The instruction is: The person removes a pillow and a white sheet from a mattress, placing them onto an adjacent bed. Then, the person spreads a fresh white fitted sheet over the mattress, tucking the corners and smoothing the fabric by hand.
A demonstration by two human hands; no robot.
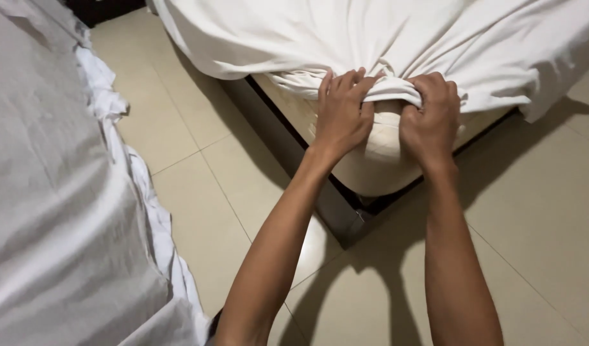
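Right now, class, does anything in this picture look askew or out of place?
Yes. The white sheet is bunched in both hands, left hand and right hand, leaving the mattress corner bare. On the nearer bed, another sheet edge trails crumpled onto the tiled floor.

Both grips meet at the corner of the cream padded mattress point(378, 160), side by side and touching, on a bunched fold of the white cotton sheet point(384, 38). The left grip point(341, 115) lies flat on the fold; the right grip point(431, 118), just to its right, is fisted around it. Behind the grips the sheet spreads over the mattress and hangs off to the right. Below the grips the dark bed base point(333, 205) juts out on the pale tiled floor point(205, 192). Well left of the grips, across the floor, lies a second bed under a wrinkled white cover point(51, 211).
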